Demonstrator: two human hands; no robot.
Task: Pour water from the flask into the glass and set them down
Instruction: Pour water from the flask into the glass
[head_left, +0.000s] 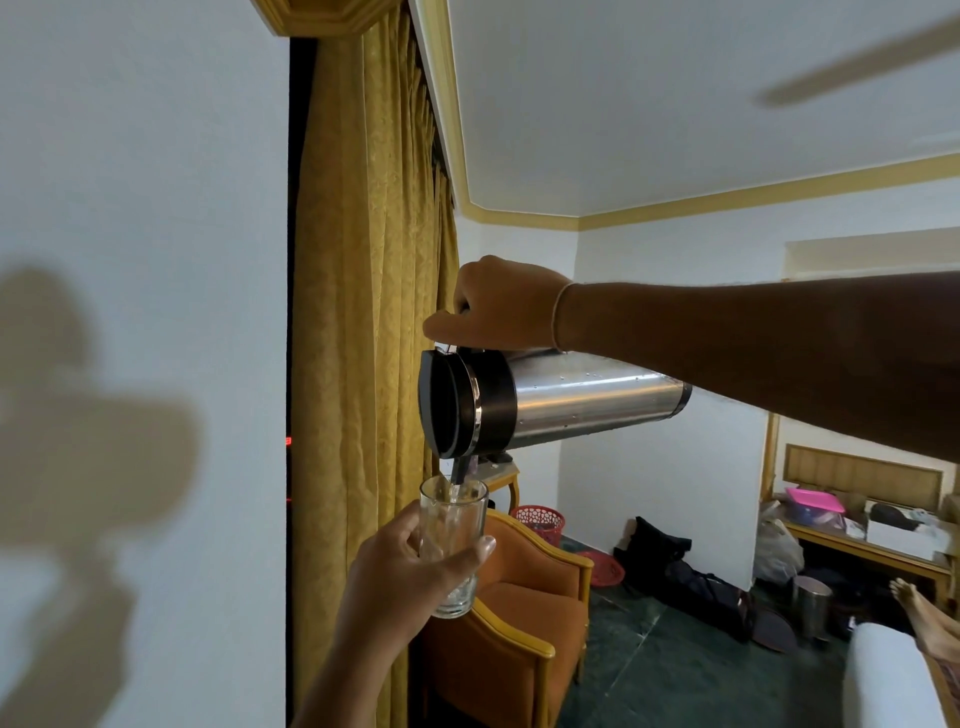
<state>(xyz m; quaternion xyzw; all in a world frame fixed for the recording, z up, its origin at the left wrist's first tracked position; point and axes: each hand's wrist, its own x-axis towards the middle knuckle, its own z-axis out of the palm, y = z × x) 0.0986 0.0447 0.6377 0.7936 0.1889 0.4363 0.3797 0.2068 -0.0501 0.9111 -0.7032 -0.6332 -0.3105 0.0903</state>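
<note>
step in hand: pouring, held in mid-air; judged early, since the glass looks mostly unfilled.
right hand (498, 304): closed round the top handle of the steel flask (561, 397), thumb forward near the lid; it carries the flask tipped almost level, lid toward the curtain (363, 312).
left hand (410, 566): fingers wrapped round the lower half of the clear glass (452, 540), which stands upright directly under the spout.
stream: a thin run of water drops from the black spout into the mouth of the glass; spout tip just above the rim, whether touching cannot be told.
doing it well: keep the rim centred under the spout, hold the tilt steady, and ease the flask back upright before the level nears the rim.
flask, looks: brushed steel barrel with droplets on it, black collar and lid with a chrome ring.
glass, looks: plain straight tumbler, thick base, transparent.
setting down: no table shows beneath the hands; an orange armchair (519, 613) stands below and behind.
</note>
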